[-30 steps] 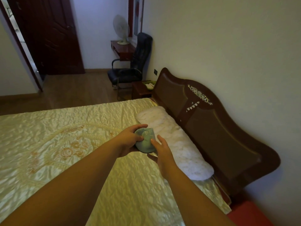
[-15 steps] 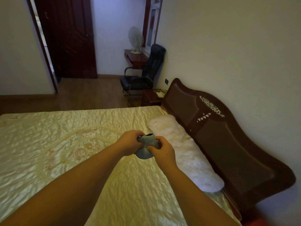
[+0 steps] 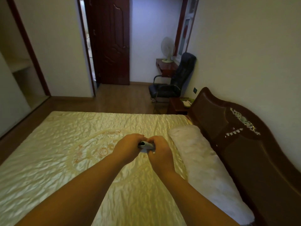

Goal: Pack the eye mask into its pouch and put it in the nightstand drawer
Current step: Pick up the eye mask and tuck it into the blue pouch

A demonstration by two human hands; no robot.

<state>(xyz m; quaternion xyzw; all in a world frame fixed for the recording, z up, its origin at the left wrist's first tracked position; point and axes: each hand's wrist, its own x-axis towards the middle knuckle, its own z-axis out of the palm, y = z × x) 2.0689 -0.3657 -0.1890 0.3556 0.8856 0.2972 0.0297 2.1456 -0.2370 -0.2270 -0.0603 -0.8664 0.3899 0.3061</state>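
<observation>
Both of my hands are held together above the bed. My left hand [image 3: 130, 147] and my right hand [image 3: 160, 150] pinch a small grey-blue fabric pouch [image 3: 145, 145] between them. Only a narrow strip of it shows between the fingers; the rest is hidden by the hands. I cannot make out the eye mask as a separate thing. The dark wooden nightstand [image 3: 176, 106] stands at the far side of the bed next to the headboard [image 3: 231, 144], well beyond my hands. Its drawer front is not visible.
A cream satin bedspread [image 3: 81, 160] covers the bed. A long white fluffy pillow [image 3: 200, 163] lies along the headboard. Papers [image 3: 187, 101] lie on the nightstand. A black chair [image 3: 172, 85], a desk with a fan [image 3: 167, 49] and a dark door [image 3: 114, 41] stand beyond.
My hands have closed tighter around the pouch, which showed more a second ago. My view has lifted and turned left, so more of the room and door shows.
</observation>
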